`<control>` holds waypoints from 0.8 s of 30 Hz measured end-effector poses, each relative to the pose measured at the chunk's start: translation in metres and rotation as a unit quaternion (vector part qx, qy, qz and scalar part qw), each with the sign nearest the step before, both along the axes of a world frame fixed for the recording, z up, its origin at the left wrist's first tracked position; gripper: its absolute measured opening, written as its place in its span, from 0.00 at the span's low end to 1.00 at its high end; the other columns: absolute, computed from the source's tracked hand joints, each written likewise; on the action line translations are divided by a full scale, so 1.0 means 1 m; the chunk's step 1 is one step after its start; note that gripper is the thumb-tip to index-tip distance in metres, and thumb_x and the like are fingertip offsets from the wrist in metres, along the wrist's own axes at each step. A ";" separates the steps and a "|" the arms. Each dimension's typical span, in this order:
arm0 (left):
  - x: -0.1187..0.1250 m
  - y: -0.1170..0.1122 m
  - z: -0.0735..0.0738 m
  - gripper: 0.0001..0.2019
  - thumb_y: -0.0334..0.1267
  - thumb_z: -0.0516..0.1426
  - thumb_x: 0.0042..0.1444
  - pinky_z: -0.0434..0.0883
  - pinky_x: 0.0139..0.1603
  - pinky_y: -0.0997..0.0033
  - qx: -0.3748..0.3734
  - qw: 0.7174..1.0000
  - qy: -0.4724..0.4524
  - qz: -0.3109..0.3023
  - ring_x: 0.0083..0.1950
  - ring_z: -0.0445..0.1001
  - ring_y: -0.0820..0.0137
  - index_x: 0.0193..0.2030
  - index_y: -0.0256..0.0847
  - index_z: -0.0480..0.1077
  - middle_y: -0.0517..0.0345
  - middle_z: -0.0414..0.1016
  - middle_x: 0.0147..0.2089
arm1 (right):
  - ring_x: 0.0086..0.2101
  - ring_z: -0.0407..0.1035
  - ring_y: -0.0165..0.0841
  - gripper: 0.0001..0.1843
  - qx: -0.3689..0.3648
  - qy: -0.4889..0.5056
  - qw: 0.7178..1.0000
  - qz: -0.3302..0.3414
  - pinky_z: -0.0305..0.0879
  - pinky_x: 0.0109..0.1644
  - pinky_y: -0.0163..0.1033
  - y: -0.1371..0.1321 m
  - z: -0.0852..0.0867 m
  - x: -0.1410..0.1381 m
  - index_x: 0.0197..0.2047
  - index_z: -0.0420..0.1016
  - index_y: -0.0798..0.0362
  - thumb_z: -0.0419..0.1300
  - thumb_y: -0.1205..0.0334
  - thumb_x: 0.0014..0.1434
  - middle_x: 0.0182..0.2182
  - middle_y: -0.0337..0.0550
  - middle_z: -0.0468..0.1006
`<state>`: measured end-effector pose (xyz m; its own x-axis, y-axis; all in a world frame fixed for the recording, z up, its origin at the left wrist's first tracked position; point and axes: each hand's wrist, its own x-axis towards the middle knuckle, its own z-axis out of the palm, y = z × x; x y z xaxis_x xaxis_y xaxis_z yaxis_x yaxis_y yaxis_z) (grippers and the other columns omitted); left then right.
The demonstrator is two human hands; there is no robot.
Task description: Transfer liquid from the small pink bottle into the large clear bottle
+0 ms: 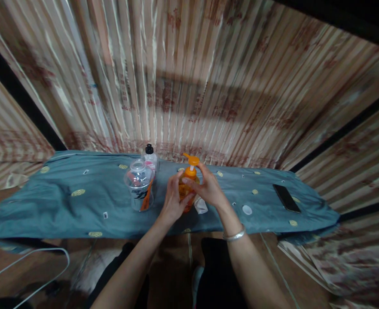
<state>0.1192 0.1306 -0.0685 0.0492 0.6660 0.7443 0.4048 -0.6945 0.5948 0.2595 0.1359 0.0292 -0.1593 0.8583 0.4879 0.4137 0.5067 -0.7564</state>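
An orange pump bottle (190,175) stands upright between my two hands, near the middle of the cloth-covered table. My left hand (173,199) is wrapped around its left side and lower body. My right hand (207,184) has its fingers at the bottle's upper body, close under the orange pump head (193,161). The nozzle points away to the left. Just right of the bottle's base lies a crumpled white tissue-like piece (200,206), partly behind my right hand. To the left stands a clear plastic cup (140,195) with a domed lid and dark and orange print.
Behind the cup is a clear bottle with a black cap (149,149). A small white disc (247,210) and a dark phone (286,198) lie on the right of the teal tablecloth (89,176). Pleated curtains (189,86) enclose the table. A white cable (47,249) hangs at lower left.
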 end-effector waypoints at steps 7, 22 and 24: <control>-0.001 -0.001 -0.001 0.37 0.43 0.58 0.64 0.66 0.66 0.45 -0.004 1.000 -0.005 -0.003 0.67 0.67 0.54 0.75 0.50 0.45 0.43 0.65 0.67 | 0.44 0.76 0.44 0.16 0.002 -0.001 0.996 -0.094 0.70 0.55 0.50 0.001 -0.009 -0.010 0.42 0.75 0.49 0.67 0.48 0.56 0.41 0.46 0.82; -0.001 0.000 -0.006 0.37 0.43 0.57 0.63 0.65 0.67 0.42 -0.032 0.999 0.007 0.014 0.67 0.67 0.52 0.74 0.46 0.44 0.40 0.64 0.66 | 0.46 0.75 0.43 0.14 0.002 -0.011 0.997 -0.072 0.69 0.55 0.49 -0.004 -0.009 -0.013 0.46 0.76 0.48 0.61 0.50 0.61 0.43 0.45 0.82; -0.002 0.000 -0.006 0.36 0.42 0.57 0.63 0.65 0.67 0.42 -0.031 0.999 0.007 0.014 0.68 0.67 0.53 0.74 0.45 0.44 0.39 0.64 0.67 | 0.49 0.74 0.46 0.14 0.024 -0.022 0.992 -0.122 0.66 0.60 0.53 -0.004 -0.010 -0.018 0.45 0.76 0.49 0.63 0.50 0.59 0.45 0.49 0.82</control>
<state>0.1175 0.1306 -0.0741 0.0405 0.7120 0.7011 0.4317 -0.6452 0.6303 0.2416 0.1322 0.0192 0.0279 0.8500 0.5261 0.5610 0.4222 -0.7120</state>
